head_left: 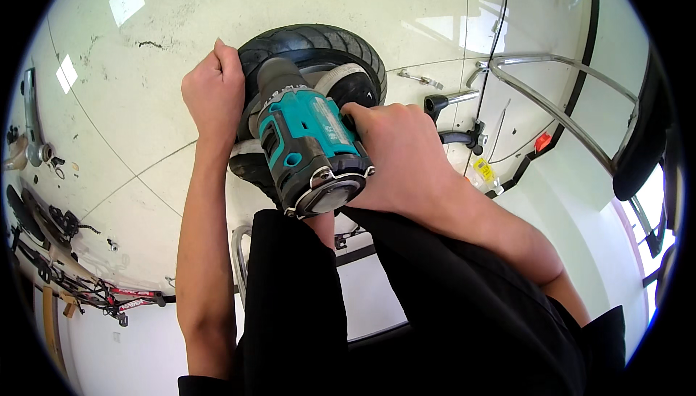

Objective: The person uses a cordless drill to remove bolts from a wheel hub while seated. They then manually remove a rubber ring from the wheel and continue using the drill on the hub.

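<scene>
My right hand (399, 153) grips a teal and black power drill (304, 131), seen from above, its nose down over the middle of a small wheel with a black tyre (315, 37). The drill hides much of the hub and whatever its tip touches. My left hand (214, 88) is closed on the tyre's left side, thumb up. Black and pale parts (348, 84) show inside the tyre beside the drill. My legs in black clothing lie below the wheel.
Bicycle frames and parts (116, 294) lie along the left. Metal fittings (449, 99), a yellow-labelled packet (484, 171) and a small red object (542, 141) are on the tiled floor at the right. A chrome tubular chair frame (551, 110) stands at the right edge.
</scene>
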The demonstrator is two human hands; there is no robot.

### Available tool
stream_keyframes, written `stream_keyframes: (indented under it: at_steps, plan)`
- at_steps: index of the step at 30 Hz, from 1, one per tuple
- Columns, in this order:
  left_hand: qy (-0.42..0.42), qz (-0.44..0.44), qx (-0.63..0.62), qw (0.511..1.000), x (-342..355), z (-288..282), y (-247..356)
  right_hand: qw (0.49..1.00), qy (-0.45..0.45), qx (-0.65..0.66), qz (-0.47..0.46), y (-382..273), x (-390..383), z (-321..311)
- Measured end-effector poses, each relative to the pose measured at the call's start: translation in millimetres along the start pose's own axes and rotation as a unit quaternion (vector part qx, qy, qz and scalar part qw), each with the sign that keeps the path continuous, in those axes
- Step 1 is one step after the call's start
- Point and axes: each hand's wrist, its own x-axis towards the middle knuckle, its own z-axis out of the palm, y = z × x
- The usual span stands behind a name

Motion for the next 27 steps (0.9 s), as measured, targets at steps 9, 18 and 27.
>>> stream_keyframes:
  at_steps: [9,18,27]
  plan:
    - [-0.015,-0.015,-0.011,1.0,-1.7,-3.5,5.6,0.999,0.044,0.022,0.012,2.1,6.9,7.1]
    - [-0.021,-0.026,0.0,0.999,0.7,-5.1,5.3,0.998,0.055,0.035,0.002,3.4,13.2,12.4]
    - [-0.016,-0.017,0.01,1.0,0.6,-2.2,0.4,0.999,0.037,0.026,0.023,-0.2,14.4,5.3]
